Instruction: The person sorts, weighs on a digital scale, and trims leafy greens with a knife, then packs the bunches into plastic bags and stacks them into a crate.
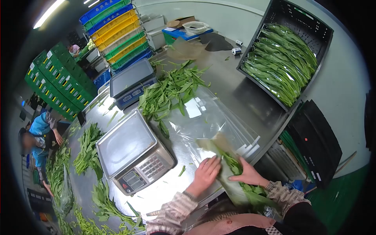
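A clear plastic bag (226,180) with a bunch of leafy greens (232,164) in it lies slanted over the table's near edge. My left hand (206,173) has its fingers curled on the bag's left side. From the right, my right hand (249,174) wraps round the bunch, thumb toward the left hand. Leaves stick out at the lower end, close to my body. Just beyond my hands lies a stack of flat clear bags (207,121), with small white labels (192,108) on it.
A silver scale (127,145) stands left of my hands, a second scale (131,80) behind it. Loose greens (172,90) lie beyond. A black crate (286,58) holds bagged greens at the right. Across the table, a person (39,129) in blue reaches toward more greens (58,176).
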`<action>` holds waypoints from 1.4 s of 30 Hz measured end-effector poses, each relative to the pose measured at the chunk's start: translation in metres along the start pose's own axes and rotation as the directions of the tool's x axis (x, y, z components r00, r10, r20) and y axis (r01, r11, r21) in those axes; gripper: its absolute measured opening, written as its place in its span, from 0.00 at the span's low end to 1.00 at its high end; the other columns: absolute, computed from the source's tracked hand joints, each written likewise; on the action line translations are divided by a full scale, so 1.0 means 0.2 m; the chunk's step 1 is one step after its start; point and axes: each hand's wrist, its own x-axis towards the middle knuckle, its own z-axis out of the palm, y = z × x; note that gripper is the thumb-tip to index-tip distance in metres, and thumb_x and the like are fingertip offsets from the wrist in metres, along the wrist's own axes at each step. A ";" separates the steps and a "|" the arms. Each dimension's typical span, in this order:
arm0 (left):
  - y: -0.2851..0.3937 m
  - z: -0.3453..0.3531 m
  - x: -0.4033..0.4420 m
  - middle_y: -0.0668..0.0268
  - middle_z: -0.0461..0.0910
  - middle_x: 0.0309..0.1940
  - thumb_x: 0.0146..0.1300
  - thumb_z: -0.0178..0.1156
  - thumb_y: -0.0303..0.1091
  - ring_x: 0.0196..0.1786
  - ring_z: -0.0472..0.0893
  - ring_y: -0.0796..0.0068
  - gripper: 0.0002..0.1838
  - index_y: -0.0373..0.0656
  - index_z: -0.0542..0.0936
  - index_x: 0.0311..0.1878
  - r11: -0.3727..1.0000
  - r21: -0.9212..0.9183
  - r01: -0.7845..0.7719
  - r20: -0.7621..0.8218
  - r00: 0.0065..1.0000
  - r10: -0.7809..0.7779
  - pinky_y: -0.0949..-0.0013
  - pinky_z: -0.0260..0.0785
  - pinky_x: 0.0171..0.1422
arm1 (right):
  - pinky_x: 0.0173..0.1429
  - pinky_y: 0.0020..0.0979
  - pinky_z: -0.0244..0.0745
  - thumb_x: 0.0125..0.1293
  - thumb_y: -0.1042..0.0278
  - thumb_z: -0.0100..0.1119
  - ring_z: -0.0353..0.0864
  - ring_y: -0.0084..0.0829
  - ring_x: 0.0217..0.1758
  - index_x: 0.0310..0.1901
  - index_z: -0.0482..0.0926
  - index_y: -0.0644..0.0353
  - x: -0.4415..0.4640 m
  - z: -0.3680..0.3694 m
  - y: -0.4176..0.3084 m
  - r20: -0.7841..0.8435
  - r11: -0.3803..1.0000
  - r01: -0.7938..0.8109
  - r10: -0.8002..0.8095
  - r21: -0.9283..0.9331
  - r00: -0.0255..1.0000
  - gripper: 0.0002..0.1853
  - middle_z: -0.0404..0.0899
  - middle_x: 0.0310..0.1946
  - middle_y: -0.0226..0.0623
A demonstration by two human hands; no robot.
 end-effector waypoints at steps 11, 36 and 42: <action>0.09 -0.09 -0.29 0.48 0.82 0.33 0.62 0.59 0.27 0.33 0.83 0.54 0.10 0.33 0.79 0.46 0.376 -0.222 0.900 0.058 0.397 -0.916 0.61 0.73 0.38 | 0.70 0.32 0.61 0.73 0.52 0.50 0.67 0.36 0.67 0.66 0.63 0.71 0.12 0.22 0.19 -0.167 0.928 -0.069 0.139 0.367 0.976 0.31 0.71 0.61 0.49; 0.37 -0.89 0.10 0.62 0.78 0.28 0.53 0.56 0.18 0.20 0.76 0.71 0.42 0.45 0.59 0.74 0.865 -0.062 0.498 0.068 0.867 -0.494 0.67 0.68 0.23 | 0.30 0.30 0.78 0.52 0.78 0.59 0.82 0.37 0.21 0.67 0.69 0.54 -0.24 -0.14 -0.68 0.042 0.625 0.756 -0.765 -0.192 0.643 0.36 0.81 0.23 0.40; 0.09 -1.27 0.73 0.64 0.78 0.24 0.57 0.54 0.14 0.25 0.77 0.78 0.44 0.46 0.50 0.77 0.445 -0.698 0.561 -0.035 0.594 -0.803 0.74 0.73 0.28 | 0.26 0.22 0.72 0.55 0.80 0.55 0.73 0.17 0.19 0.58 0.75 0.64 -0.10 -0.49 -1.29 -0.093 0.734 0.672 -0.666 0.100 0.740 0.25 0.79 0.23 0.28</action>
